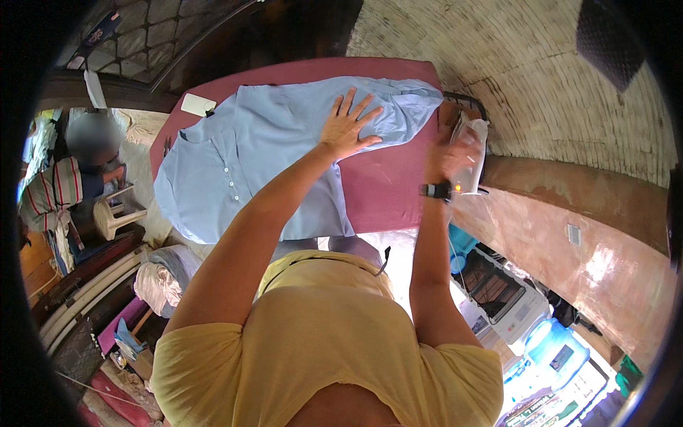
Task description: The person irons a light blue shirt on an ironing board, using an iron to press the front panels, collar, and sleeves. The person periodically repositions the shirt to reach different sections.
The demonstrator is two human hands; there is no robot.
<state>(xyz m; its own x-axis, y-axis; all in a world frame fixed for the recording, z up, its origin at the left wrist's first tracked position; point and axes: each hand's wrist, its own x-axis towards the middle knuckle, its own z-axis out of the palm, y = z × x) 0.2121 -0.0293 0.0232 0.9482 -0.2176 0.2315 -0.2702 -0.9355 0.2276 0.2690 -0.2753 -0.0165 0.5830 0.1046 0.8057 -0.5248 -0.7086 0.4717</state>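
Observation:
A light blue button-front shirt (252, 142) lies spread across a maroon padded ironing board (384, 192). My left hand (348, 129) rests flat on the shirt's upper right part, fingers spread, holding nothing. At the board's right end is a white iron (471, 135) with a small lit orange light. My right hand (452, 158), below a black wristwatch (435, 190), is at the iron. Its fingers are smeared by motion, so I cannot tell whether they grip the handle. A pale flat rectangular object (198, 105) lies at the board's far left edge.
To the left, another person (92, 167) is near a beige plastic stool (117, 213). Bundled cloth (167, 277) sits left of my body. A wall ledge (569, 181) borders the right side. At lower right are a white appliance (516, 313) and a blue water jug (556, 352).

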